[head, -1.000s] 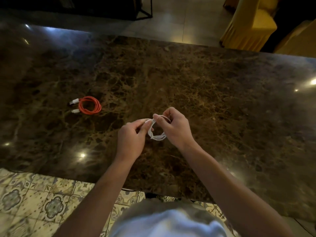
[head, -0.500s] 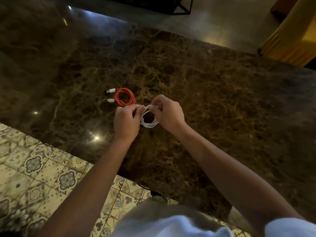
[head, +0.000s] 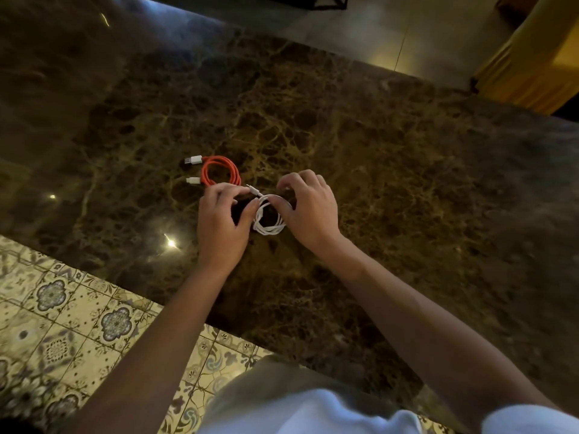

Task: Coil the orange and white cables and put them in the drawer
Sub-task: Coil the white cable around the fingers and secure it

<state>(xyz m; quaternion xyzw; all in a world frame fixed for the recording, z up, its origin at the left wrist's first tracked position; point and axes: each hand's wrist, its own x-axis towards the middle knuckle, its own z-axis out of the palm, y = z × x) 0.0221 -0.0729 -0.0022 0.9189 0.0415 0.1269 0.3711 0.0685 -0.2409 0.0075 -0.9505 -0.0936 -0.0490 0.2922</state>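
While the coiled orange cable (head: pixel 220 171) lies on the dark brown marble tabletop (head: pixel 376 158), the left hand (head: pixel 221 219) and right hand (head: pixel 308 208) pinch the coiled white cable (head: pixel 268 219) between curled fingertips, just beside it

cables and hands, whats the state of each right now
orange cable: coiled, lying flat on the table, not held, both plugs sticking out to its left
white cable: coiled, on or just above the table between both hands
left hand: fingers curled at the white coil's left side
right hand: fingers spread over the coil's right side
table: bare dark marble
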